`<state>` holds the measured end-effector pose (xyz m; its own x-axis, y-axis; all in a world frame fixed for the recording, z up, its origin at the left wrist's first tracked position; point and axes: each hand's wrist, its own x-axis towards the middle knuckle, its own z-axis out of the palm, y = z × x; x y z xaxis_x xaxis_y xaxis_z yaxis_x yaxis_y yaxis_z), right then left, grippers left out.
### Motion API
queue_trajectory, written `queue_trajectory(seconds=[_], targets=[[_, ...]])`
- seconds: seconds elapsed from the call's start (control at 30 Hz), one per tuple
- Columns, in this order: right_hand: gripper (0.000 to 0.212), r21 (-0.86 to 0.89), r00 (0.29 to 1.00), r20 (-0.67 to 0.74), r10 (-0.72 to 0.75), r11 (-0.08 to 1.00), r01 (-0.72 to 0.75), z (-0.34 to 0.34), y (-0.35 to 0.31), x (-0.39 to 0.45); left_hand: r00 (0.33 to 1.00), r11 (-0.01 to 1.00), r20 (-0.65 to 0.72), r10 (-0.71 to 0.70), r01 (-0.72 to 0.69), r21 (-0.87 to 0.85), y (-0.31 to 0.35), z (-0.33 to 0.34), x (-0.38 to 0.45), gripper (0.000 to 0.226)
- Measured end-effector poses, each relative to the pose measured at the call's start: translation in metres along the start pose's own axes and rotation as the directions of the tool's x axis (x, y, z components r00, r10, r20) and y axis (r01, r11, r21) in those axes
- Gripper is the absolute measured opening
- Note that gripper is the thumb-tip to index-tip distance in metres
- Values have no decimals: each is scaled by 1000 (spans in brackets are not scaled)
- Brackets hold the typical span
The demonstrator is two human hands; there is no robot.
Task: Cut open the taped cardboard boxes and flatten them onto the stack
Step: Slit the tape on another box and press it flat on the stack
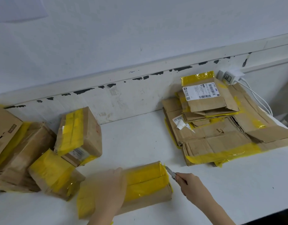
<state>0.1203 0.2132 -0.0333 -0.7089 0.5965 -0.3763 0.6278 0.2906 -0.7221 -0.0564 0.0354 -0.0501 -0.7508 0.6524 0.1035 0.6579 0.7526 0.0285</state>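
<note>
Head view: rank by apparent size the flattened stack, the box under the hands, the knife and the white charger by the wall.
1. Flattened stack, largest.
2. Box, though it lies nearer the camera.
3. Knife and charger look alike; the knife is partly hidden in the right hand, so no ranking.

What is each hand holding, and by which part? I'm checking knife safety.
The right hand grips the utility knife by its handle; the left hand presses flat on the taped box, holding nothing.
</note>
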Motion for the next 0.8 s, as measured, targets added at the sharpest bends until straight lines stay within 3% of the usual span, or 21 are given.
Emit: queue_trajectory(seconds=[0.2,0.33,0.4,0.47,0.57,0.67,0.73,0.8], targets=[[41,-153,998,41,-56,986,61,-2,15,-17,999,999,-35,-12,14,42,1,4,0,41],[36,-316,970,-92,-227,930,188,1,23,-30,1000,999,-20,-9,10,48,0,7,1,42],[14,-268,980,27,-195,944,195,12,25,-39,1000,999,8,14,-15,43,-2,7,4,42],[18,-212,988,74,-133,966,146,15,27,-43,999,999,39,15,-16,32,-4,7,6,44],[47,-87,999,-38,-30,996,27,-1,34,-39,988,995,123,-96,95,12,-1,-6,8,46],[18,25,989,-128,79,997,-77,-12,36,-36,915,949,272,-299,315,-16,-12,-9,15,46],[48,-76,993,-73,96,992,-101,-4,34,-25,857,911,391,-335,401,-98,-22,-11,14,54],[64,-235,999,-27,26,972,-32,12,26,-8,829,874,432,-355,458,-162,-28,-12,11,58]])
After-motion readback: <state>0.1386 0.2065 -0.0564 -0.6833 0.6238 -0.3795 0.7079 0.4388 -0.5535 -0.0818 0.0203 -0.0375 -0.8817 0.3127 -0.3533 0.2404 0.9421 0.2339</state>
